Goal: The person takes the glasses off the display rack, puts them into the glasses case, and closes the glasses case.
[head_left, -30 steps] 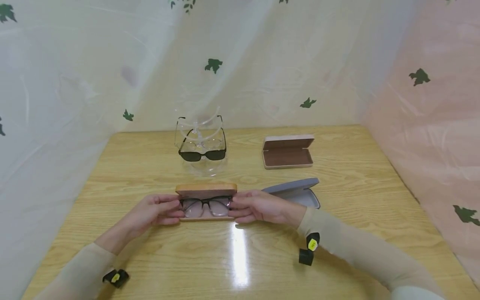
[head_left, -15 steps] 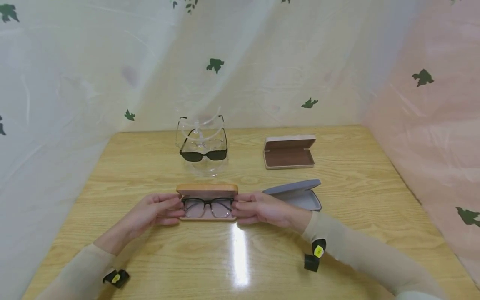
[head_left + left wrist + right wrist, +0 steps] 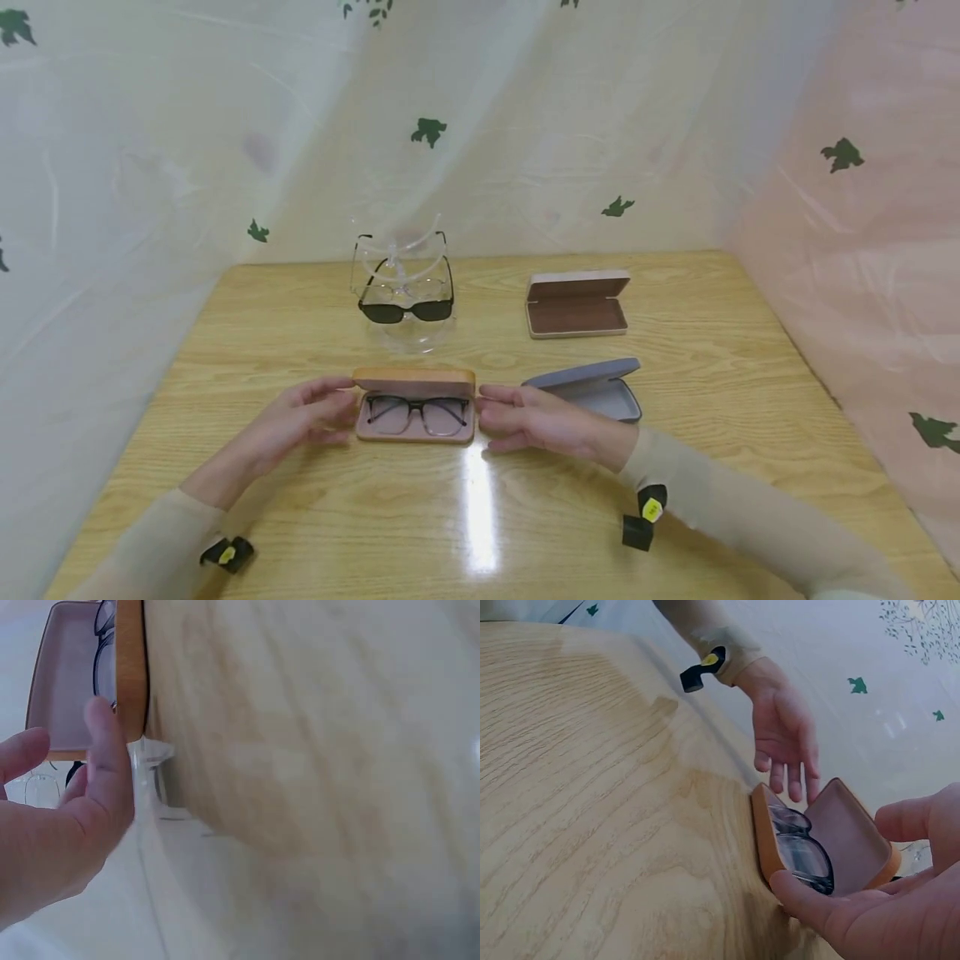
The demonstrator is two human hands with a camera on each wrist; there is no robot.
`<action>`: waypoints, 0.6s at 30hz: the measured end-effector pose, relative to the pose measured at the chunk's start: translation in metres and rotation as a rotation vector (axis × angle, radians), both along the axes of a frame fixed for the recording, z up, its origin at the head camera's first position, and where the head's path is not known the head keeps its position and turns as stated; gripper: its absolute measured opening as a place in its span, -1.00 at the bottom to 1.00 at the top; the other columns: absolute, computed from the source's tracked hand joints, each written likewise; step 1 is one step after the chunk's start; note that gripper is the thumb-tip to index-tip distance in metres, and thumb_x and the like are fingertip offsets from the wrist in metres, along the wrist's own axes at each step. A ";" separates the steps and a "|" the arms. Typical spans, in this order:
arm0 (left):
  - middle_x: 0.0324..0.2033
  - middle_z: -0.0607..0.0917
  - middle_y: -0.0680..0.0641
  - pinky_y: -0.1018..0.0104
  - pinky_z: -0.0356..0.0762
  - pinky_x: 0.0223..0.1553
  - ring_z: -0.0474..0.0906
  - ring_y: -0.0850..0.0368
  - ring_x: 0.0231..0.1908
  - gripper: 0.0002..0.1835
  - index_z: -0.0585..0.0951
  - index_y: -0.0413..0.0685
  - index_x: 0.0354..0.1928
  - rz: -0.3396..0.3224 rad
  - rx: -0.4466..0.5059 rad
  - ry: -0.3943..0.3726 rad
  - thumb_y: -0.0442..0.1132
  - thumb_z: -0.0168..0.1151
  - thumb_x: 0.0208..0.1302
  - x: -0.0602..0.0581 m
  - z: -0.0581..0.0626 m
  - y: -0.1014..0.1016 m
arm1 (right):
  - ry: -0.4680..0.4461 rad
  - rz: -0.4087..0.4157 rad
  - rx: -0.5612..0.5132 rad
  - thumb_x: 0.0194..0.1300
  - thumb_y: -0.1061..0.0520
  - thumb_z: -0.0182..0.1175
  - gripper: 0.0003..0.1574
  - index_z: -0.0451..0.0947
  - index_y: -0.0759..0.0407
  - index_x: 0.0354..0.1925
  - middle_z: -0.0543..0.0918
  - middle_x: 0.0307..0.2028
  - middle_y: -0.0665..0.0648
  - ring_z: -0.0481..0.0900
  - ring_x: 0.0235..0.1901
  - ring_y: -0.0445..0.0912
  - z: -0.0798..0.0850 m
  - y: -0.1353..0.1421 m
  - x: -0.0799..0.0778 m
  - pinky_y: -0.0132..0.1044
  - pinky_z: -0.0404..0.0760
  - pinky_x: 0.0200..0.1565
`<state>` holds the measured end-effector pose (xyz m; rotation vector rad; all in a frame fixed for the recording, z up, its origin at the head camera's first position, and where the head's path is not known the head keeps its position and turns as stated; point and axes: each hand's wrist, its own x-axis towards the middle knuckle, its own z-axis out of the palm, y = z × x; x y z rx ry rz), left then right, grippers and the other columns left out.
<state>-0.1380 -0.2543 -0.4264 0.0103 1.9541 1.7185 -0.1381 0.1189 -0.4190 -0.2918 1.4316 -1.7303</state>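
Black-framed eyeglasses [image 3: 417, 414] with clear lenses lie inside an orange glasses case [image 3: 414, 376] whose lid is raised and whose lining is pinkish. At the case's left end is my left hand [image 3: 306, 418], fingers extended and holding nothing; in the left wrist view its fingertips look close to the case wall [image 3: 131, 675]. My right hand [image 3: 542, 422] is at the right end, fingers loosely straight and a small gap from the case in the head view. Both hands flank the case in the right wrist view, where the glasses [image 3: 804, 855] rest against the lining.
A clear display stand [image 3: 399, 250] at the back left bears black sunglasses [image 3: 407, 312] and thin-framed glasses [image 3: 353, 262]. Behind my right hand an open grey-blue case [image 3: 592, 383] stands, with an open brown-lined case [image 3: 576, 315] farther back. A leaf-patterned curtain [image 3: 525, 125] surrounds the wooden table [image 3: 360, 517].
Both hands have let go of the glasses' sides and drawn outward, left hand to the left and right hand to the right. The glasses now sit lower in the case.
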 end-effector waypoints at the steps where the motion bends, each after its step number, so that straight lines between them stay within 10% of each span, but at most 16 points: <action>1: 0.38 0.31 -0.42 0.07 0.66 0.09 0.48 -0.18 0.24 -0.28 0.16 -0.38 0.49 0.005 -0.005 -0.004 -0.07 0.15 0.54 -0.001 0.001 0.000 | -0.005 -0.005 -0.012 0.57 0.21 0.03 -0.07 -0.31 0.43 0.56 -0.07 0.56 0.39 0.09 0.49 0.24 0.000 -0.001 0.000 0.12 0.41 0.34; 18: 0.34 0.25 -0.38 0.01 0.61 0.16 0.39 -0.21 0.25 -0.23 0.10 -0.37 0.47 -0.007 0.005 -0.061 0.13 -0.02 0.59 -0.009 0.005 0.006 | 0.028 -0.108 0.004 0.59 0.16 0.00 -0.08 -0.31 0.33 0.59 -0.02 0.55 0.39 0.10 0.48 0.27 -0.003 -0.020 -0.004 0.11 0.31 0.41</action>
